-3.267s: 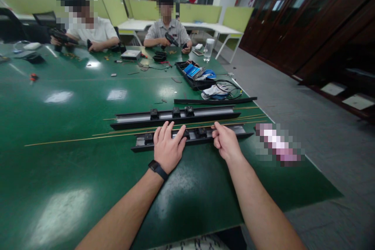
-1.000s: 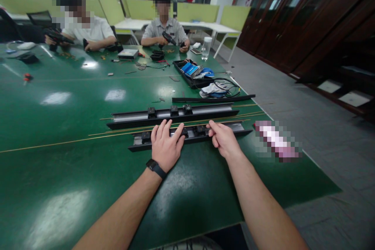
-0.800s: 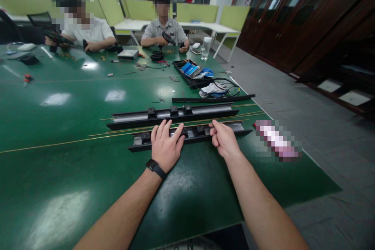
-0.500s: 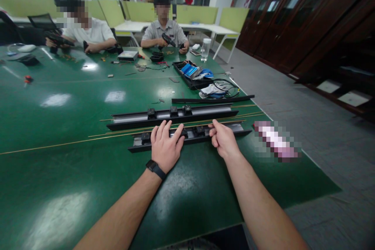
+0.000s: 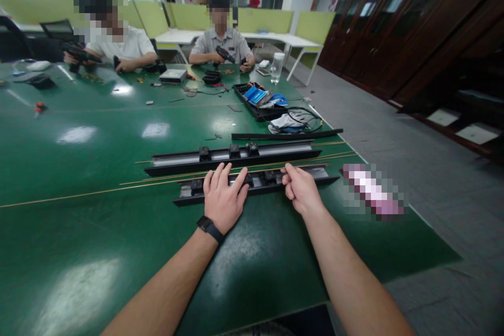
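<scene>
Flat across the nearer black channel rail lies my left hand, open with its fingers spread and a dark watch on the wrist. My right hand is closed at the rail's right part, thumb and forefinger pinching a thin brass-coloured rod that runs along the rail. Black blocks sit inside this rail, one between my hands and one left of my fingers; my left hand partly hides another. Just behind runs a second black rail with three black blocks. Several long thin rods lie between the rails.
A black strip lies behind the rails. Beyond it are gloves and a black tray with blue items. A blurred pink item lies right, by the table edge. Two people sit opposite, each holding a power drill.
The view has shifted very slightly. Both hands, the rails and the rods keep their places.
</scene>
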`<state>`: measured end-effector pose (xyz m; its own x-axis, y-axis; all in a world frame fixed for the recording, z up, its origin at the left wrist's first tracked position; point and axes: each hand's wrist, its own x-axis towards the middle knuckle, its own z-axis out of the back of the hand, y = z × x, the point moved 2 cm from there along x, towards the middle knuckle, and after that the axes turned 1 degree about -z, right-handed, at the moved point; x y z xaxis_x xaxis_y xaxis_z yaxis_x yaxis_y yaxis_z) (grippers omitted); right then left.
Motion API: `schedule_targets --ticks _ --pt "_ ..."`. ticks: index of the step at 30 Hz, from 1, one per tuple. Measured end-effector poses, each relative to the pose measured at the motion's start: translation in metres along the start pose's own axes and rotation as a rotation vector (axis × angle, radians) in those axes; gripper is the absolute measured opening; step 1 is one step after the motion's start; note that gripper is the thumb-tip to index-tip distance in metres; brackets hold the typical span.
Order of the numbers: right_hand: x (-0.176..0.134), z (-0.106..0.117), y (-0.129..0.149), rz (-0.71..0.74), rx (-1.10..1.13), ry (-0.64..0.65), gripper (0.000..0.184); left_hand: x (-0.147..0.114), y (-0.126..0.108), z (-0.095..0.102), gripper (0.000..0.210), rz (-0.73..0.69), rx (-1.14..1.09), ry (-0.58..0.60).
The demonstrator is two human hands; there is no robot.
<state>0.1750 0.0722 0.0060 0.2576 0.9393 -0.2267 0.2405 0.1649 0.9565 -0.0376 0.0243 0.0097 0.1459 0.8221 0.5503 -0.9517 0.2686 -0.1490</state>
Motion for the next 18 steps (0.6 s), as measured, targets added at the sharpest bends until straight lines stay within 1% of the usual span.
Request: schedule_targets --ticks 4,7,10,14,18 --pt "-0.0011 -0.0007 0.0009 0.003 -0.053 0.035 0.034 0.0001 0.0002 0.0002 0.043 0.002 0.001 0.003" --pt "-0.0011 -0.0009 0.0014 -0.003 -0.023 0.007 0.036 0.0002 0.0003 0.0006 0.044 0.003 0.003 0.004" --pt "-0.0009 -0.0008 0.0013 -0.004 -0.010 -0.011 0.034 0.0004 0.0000 0.0006 0.044 0.003 0.005 0.004" --pt "-0.0010 -0.0014 0.0010 -0.004 -0.066 0.036 0.031 0.0005 -0.0003 0.0001 0.044 0.000 0.005 0.010" --pt "-0.0005 -0.0010 0.0003 -0.005 -0.012 -0.005 0.032 0.0003 0.0002 0.0002 0.043 0.005 0.003 0.010"
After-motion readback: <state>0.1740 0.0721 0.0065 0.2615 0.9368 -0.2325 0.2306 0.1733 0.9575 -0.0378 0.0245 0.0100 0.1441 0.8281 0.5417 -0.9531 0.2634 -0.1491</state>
